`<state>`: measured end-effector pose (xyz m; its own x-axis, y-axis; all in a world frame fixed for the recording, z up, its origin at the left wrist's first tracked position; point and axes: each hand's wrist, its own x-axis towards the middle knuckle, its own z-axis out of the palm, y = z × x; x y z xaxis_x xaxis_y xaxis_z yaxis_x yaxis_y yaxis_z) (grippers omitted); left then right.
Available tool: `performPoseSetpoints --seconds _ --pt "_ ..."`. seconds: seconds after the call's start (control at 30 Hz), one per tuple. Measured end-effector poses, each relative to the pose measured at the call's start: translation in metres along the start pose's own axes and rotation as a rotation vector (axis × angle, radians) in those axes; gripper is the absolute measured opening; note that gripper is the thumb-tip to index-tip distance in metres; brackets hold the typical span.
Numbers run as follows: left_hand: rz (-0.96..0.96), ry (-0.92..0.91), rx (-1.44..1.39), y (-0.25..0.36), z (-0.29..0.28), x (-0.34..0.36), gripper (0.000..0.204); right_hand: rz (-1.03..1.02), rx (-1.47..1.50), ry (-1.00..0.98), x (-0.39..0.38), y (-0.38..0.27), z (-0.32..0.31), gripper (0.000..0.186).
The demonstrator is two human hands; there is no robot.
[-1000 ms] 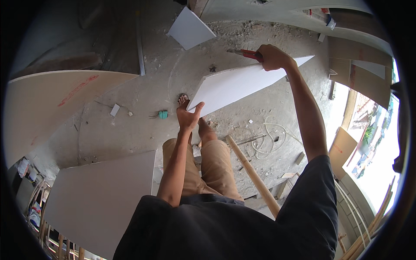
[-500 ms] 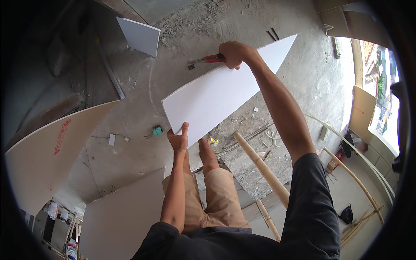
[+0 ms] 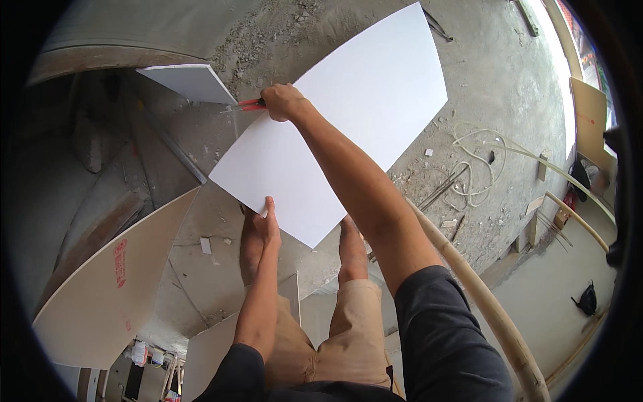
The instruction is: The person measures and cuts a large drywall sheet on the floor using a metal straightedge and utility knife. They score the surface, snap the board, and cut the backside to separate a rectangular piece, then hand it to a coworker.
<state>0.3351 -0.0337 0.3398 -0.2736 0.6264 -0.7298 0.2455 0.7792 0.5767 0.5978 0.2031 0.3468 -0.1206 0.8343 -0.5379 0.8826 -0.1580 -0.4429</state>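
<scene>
I hold a large white board out over the dusty floor, above my bare shins. My left hand grips its lower-left edge, thumb lying on the white face. My right hand is closed around a red-handled utility knife at the board's upper-left edge, its thin blade pointing left. A smaller white offcut is just beyond the knife, to the upper left.
A tan-backed sheet stands at left. Bamboo poles run at my right, near a loose pale hose and metal rods. A metal strip lies left. Rubble is scattered ahead; another panel leans far right.
The board has swung to show more of its white face. My right hand with the knife has moved left across the view, and my left hand appears lower. The view has shifted too.
</scene>
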Motion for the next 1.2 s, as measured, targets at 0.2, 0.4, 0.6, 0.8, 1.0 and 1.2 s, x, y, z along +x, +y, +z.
performPoseSetpoints --seconds 0.2,0.4,0.6,0.8,1.0,1.2 --pt "-0.460 -0.298 0.160 -0.038 -0.013 0.110 0.086 0.120 0.153 0.056 0.078 0.000 0.133 0.016" --pt "-0.674 -0.685 0.743 -0.064 -0.031 0.237 0.106 0.158 0.153 0.052 0.120 0.013 0.236 0.020" --pt "-0.326 -0.585 0.765 -0.031 -0.100 0.357 0.065 0.226 0.078 0.062 0.149 0.020 0.293 0.014" --pt "-0.108 -0.449 0.894 0.009 -0.151 0.405 0.047 0.244 0.050 0.024 0.152 0.025 0.328 0.012" --pt "-0.099 -0.540 0.915 0.022 -0.166 0.409 0.044 0.396 0.346 0.478 0.139 0.004 0.322 0.018" --pt "-0.021 -0.606 1.026 0.024 -0.147 0.402 0.041 0.808 0.908 0.764 0.041 -0.005 0.349 0.033"
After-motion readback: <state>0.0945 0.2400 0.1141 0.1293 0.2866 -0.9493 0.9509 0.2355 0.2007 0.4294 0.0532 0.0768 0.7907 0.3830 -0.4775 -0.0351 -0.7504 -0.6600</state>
